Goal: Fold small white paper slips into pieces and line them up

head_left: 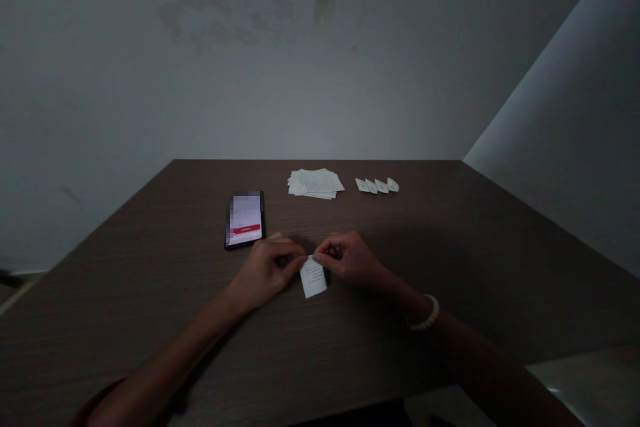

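A small white slip of paper point(314, 279) with lines of print hangs between my two hands over the middle of the table. My left hand point(270, 266) pinches its upper left corner between thumb and forefinger. At the upper right corner, the thumb and forefinger of my right hand point(353, 260) are closed on the same slip. The top edge is partly hidden by my fingertips, so I cannot tell whether it is folded there. A pale beaded bracelet point(431, 314) circles my right wrist.
A phone with a lit screen point(246, 219) lies left, just beyond my left hand. Farther back is a loose stack of printed paper slips point(316, 183). To its right, several small folded papers point(377, 186) form a row. A wall point(320, 94) borders the brown table point(150, 267).
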The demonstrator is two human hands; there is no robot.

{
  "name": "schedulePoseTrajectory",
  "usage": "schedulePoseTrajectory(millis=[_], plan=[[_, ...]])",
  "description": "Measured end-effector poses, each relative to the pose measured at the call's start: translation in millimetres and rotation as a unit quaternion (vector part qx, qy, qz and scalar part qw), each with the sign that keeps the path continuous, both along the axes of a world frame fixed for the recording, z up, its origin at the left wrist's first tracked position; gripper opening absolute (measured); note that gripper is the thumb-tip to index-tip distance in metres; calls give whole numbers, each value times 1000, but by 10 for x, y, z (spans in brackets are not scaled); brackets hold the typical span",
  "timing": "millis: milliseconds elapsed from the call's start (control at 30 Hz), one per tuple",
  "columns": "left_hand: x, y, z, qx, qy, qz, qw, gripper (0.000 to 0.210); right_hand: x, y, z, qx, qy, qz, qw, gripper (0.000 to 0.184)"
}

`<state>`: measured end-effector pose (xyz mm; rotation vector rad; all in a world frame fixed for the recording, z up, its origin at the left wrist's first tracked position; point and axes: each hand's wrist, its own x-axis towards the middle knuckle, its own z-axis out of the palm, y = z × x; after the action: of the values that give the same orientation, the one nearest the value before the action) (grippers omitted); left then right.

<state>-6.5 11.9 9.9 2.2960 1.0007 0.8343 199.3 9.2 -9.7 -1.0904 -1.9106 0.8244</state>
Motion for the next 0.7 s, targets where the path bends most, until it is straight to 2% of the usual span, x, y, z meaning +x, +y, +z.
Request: schedulePoseTrajectory(millis=[167,300,500,700], plan=[[-16,31,0,-5,48,3,999,16,-17,23,-38,-22,-8,0,1000,12],[-21,66,-65,-17,85,10,996,17,-15,64,-108,-42,-31,10,999,14],[-24,132,-223,2,126,-5,992,16,17,87,-140,59,-175,1,983,14],[-12,133,-253,35,163,-13,986,17,15,94,-128,99,-229,14,968,10]])
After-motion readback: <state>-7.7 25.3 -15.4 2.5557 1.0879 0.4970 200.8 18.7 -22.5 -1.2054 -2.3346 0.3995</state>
